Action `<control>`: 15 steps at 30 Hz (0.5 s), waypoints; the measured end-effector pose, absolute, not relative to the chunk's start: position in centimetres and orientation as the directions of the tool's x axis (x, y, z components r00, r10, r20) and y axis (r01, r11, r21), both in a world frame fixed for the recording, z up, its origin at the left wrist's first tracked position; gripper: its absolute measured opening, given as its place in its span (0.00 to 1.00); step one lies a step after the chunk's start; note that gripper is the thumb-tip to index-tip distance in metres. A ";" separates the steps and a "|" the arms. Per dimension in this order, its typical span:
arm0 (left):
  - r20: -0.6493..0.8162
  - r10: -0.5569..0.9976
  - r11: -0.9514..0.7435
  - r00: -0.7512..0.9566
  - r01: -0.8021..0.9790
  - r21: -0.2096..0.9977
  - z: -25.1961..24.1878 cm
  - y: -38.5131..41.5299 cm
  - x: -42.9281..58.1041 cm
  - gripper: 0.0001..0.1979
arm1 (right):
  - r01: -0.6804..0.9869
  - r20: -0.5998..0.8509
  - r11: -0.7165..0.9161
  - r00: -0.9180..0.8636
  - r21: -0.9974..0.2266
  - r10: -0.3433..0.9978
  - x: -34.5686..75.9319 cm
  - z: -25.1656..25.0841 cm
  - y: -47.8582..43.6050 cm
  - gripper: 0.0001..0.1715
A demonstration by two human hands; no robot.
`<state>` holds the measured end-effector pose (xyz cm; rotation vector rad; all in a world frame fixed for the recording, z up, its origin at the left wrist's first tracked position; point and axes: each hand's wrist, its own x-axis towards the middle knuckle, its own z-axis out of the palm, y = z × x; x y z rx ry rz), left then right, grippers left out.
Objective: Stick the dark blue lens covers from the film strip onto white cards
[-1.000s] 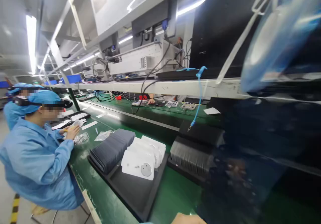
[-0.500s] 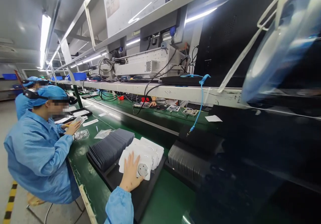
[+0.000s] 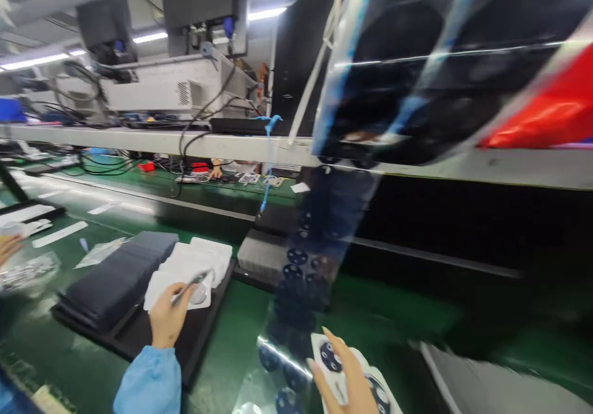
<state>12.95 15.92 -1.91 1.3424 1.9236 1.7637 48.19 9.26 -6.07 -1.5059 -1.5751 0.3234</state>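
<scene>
My left hand (image 3: 169, 318) is closed on a thin grey piece (image 3: 191, 285), blurred, which it holds over the white cards (image 3: 178, 266). Those cards lie fanned out on a black tray (image 3: 194, 346), and the front one bears a round silvery disc (image 3: 199, 294). At the bottom, my right hand (image 3: 349, 380) grips a white card with black round plates (image 3: 331, 357), each plate pierced by several holes. Beside that hand runs a clear film strip (image 3: 296, 303) carrying rows of similar dark round plates.
A stack of dark grey sheets (image 3: 120, 278) fills the tray's left part. Behind stands another row of grey sheets (image 3: 264, 253). A blue coiled cord (image 3: 269, 160) hangs from the shelf (image 3: 241, 143). A co-worker's hand (image 3: 10, 247) shows at the left edge.
The view has swung right, bringing my right hand and the film strip into sight. My left hand, earlier spread on the white cards, now pinches a thin grey piece.
</scene>
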 end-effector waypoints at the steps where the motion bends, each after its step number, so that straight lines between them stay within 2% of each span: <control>1: 0.360 0.716 -0.137 -0.598 0.385 0.913 -1.8 15.9 13.6 0.17 | 0.671 0.385 0.218 0.110 -0.709 0.916 48.0 -5.9 9.0 0.26; 3: 0.238 0.779 -0.141 -0.580 0.209 0.968 -1.4 16.0 15.2 0.22 | 0.721 0.272 0.162 0.038 -0.674 0.961 47.6 -5.5 8.5 0.29; 5: 0.089 0.901 -0.078 -0.424 0.044 0.996 -1.2 15.8 17.3 0.24 | 0.779 0.127 0.097 -0.022 -0.620 0.992 47.3 -5.0 8.3 0.34; 7: -0.080 0.979 0.067 -0.188 -0.077 0.995 -1.2 15.5 19.6 0.22 | 0.823 -0.003 0.080 -0.099 -0.563 0.995 46.9 -4.5 8.1 0.46; 9: -0.212 0.977 0.211 0.006 -0.139 0.968 -1.6 15.1 21.6 0.21 | 0.845 -0.100 0.106 -0.184 -0.524 0.978 46.6 -4.1 8.2 0.62; 10: -0.252 0.965 0.260 0.067 -0.155 0.953 -1.9 15.0 22.4 0.21 | 0.845 -0.142 0.129 -0.234 -0.519 0.962 46.5 -4.1 8.2 0.66; 11: -0.274 0.956 0.288 0.102 -0.166 0.943 -2.3 14.9 23.0 0.22 | 0.838 -0.175 0.153 -0.281 -0.524 0.944 46.5 -4.1 8.2 0.66; 13: -0.297 0.944 0.321 0.145 -0.185 0.929 -3.0 14.9 23.7 0.23 | 0.806 -0.204 0.190 -0.356 -0.560 0.912 46.5 -4.3 8.2 0.58; 15: -0.311 0.937 0.340 0.160 -0.203 0.918 -3.5 15.0 23.9 0.25 | 0.767 -0.154 0.228 -0.390 -0.599 0.908 46.5 -4.6 8.1 0.51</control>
